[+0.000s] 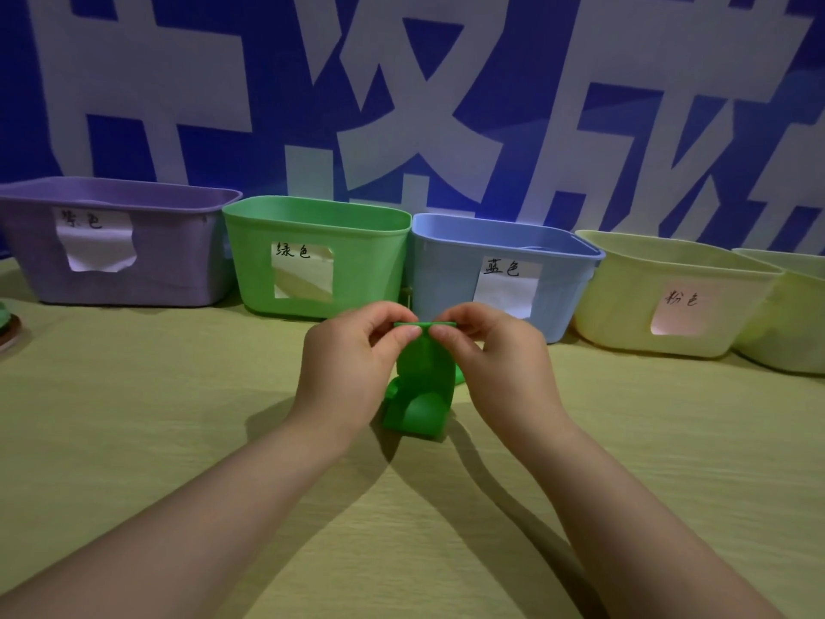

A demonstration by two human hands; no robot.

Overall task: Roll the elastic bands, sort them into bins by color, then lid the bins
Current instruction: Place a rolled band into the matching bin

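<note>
Pinching green band (422,377) top edge, left hand (352,364), right hand (495,355)

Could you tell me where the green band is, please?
Mid-view, the green band hangs pinched between left hand and right hand, before the green bin and blue bin, its tail on the table.
</note>
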